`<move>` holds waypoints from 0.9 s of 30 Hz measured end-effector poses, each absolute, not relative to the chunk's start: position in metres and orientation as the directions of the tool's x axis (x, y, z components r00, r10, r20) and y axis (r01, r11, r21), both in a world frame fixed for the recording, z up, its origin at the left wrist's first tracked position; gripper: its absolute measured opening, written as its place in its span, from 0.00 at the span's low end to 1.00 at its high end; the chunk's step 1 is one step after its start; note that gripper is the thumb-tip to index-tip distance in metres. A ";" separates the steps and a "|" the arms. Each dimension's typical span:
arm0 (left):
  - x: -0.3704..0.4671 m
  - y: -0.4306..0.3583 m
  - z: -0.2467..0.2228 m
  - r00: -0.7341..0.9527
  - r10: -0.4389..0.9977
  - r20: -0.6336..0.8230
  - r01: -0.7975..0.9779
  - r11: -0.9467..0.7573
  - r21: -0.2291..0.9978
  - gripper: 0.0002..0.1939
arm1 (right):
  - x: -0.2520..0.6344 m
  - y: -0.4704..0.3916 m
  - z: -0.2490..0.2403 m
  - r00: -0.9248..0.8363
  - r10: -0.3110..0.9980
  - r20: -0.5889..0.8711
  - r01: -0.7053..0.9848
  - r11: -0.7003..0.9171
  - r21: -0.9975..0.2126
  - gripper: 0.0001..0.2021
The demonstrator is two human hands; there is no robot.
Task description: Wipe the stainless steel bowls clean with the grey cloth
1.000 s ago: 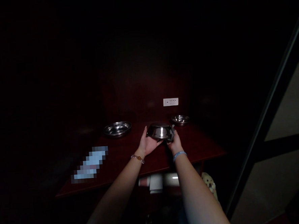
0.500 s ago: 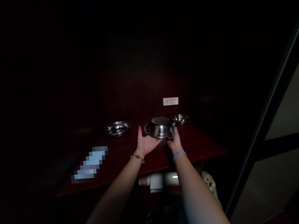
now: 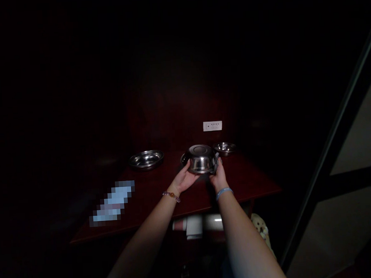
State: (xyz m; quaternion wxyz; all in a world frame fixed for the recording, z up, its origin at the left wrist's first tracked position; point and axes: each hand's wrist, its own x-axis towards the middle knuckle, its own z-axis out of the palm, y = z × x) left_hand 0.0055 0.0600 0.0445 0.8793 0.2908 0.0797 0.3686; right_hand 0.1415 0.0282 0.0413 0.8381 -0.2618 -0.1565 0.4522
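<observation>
Between my two hands a shiny metal bowl (image 3: 201,159) is held bottom-up above the table. My left hand (image 3: 185,179) grips its left side, thumb up along the wall and fingers under the rim. On the other side, my right hand (image 3: 219,176) holds the bowl with a grey cloth (image 3: 216,160) pressed against its wall. A bit of another metal rim (image 3: 183,159) shows just left of the held bowl; what it belongs to is mostly hidden. Behind and to the right, a smaller metal bowl (image 3: 225,148) stands upright on the table.
A wide metal dish (image 3: 146,160) rests on the dark red table (image 3: 157,199) at the left. Nearer lies a pixelated bluish item (image 3: 114,204). The back wall carries a white socket panel (image 3: 212,126). Below the tabletop are a white box-like object (image 3: 194,227) and a spotted cloth-like thing (image 3: 259,224).
My left hand has closed on the bowl's left side, its thumb moving from apart to against the wall. The bowl has shifted slightly right and its tilt has changed.
</observation>
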 end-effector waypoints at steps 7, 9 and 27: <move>0.008 0.072 0.037 0.620 0.784 0.009 -0.639 0.498 0.586 0.14 | 0.143 0.026 0.044 0.481 0.876 -0.041 -0.774 0.402 -0.489 0.13; 0.008 0.074 0.037 0.596 0.803 0.000 -0.647 0.481 0.591 0.13 | 0.146 0.025 0.044 0.484 0.875 -0.034 -0.773 0.409 -0.485 0.13; 0.002 0.091 0.025 0.684 0.728 -0.044 -0.543 0.549 0.635 0.17 | 0.161 0.036 0.026 0.531 0.847 0.038 -0.699 0.463 -0.545 0.13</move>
